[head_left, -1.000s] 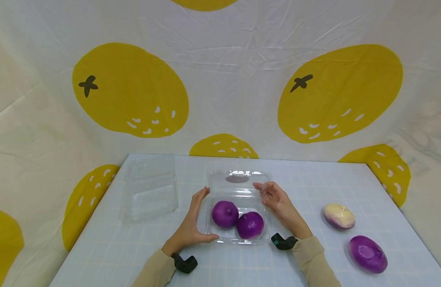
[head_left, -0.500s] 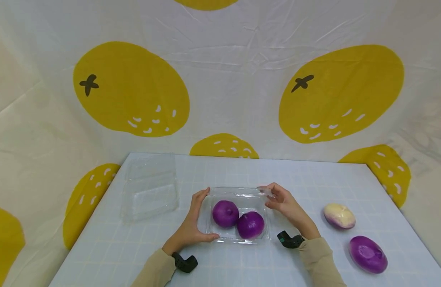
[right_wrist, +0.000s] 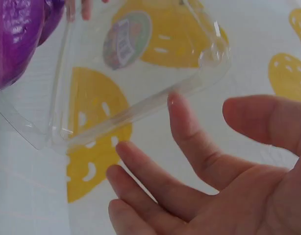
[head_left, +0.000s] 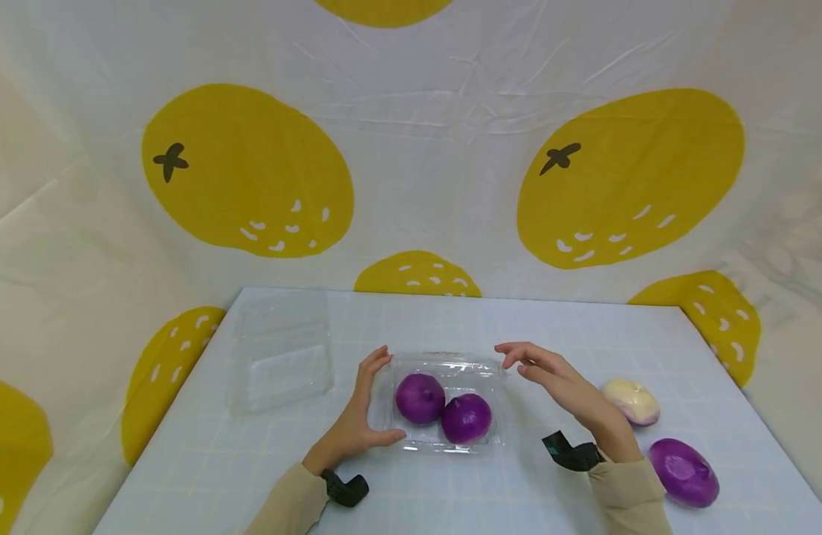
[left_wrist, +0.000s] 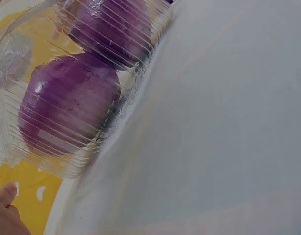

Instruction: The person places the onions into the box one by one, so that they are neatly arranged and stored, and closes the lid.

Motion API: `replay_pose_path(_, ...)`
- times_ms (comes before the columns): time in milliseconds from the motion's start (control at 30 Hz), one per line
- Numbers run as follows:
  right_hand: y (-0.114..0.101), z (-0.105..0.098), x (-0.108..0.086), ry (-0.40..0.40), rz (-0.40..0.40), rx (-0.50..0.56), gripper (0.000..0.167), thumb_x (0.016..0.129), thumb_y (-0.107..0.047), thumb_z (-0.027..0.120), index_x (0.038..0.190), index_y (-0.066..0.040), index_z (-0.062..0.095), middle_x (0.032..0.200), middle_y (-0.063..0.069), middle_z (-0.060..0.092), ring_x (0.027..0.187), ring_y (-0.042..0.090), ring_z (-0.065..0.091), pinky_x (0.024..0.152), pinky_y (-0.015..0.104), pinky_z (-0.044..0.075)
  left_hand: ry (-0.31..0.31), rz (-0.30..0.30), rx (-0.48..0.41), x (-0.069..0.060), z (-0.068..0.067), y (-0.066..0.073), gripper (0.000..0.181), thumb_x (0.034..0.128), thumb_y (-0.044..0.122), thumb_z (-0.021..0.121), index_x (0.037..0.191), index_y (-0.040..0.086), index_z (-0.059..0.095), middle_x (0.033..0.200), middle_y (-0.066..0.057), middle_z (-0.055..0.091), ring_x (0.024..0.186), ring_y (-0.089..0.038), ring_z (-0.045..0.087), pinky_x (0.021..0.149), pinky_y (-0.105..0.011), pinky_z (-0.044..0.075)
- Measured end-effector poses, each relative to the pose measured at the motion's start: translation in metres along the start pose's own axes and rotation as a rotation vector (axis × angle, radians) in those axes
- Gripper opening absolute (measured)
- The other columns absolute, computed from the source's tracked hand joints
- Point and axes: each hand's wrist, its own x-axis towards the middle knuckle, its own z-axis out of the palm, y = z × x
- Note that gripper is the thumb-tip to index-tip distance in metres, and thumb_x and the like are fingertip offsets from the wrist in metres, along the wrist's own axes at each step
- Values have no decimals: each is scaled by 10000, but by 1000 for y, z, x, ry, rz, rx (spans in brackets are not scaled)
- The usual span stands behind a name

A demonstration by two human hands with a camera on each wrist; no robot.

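Note:
In the head view, a clear plastic clamshell box [head_left: 444, 448] lies on the table with two purple onions [head_left: 421, 399] in it. Its lid [right_wrist: 140, 85], which bears a printed sticker, stands raised at the back in the right wrist view. My left hand [head_left: 351, 420] spans the box's left side, thumb by the front corner and straight fingers by the rear one; whether they touch it cannot be made out. Off the box's rear right corner is my right hand [head_left: 558, 383], fingers extended and holding nothing. Its index fingertip [right_wrist: 176, 105] appears close to the lid's edge.
A second clear clamshell box [head_left: 280, 371] lies unfolded at the back left of the table [head_left: 204, 475]. To the right lie a whitish-purple vegetable [head_left: 635, 401] and a purple one [head_left: 684, 472], both near my right forearm. A patterned cloth [head_left: 438, 163] hangs behind.
The lid has come up from lying flat behind the box to standing upright, with my right hand at its corner. That hand has since let go and moved right. My left hand has stayed put.

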Motion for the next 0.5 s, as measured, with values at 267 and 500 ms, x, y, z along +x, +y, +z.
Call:
replay_pose_path(267,-13,13,-11,68,30,-93,130,1036,-169,522,1024,-61,592,1350,142,564,1283,421,477,1067,653,336,-9,-68,-177,7,-12,17,623,1025,364,424,1481,-44,309,1569,-271,129,1456,-432,80,1106,-718,44)
replay_pose_path(500,-3,26,-22,127,55,-68,58,998,-179,601,1006,-122,603,1357,153,554,1328,401,454,1118,332,347,63,-386,-202,12,-15,46,434,1051,231,331,1379,0,497,1532,-237,283,1441,-443,187,1131,-691,106)
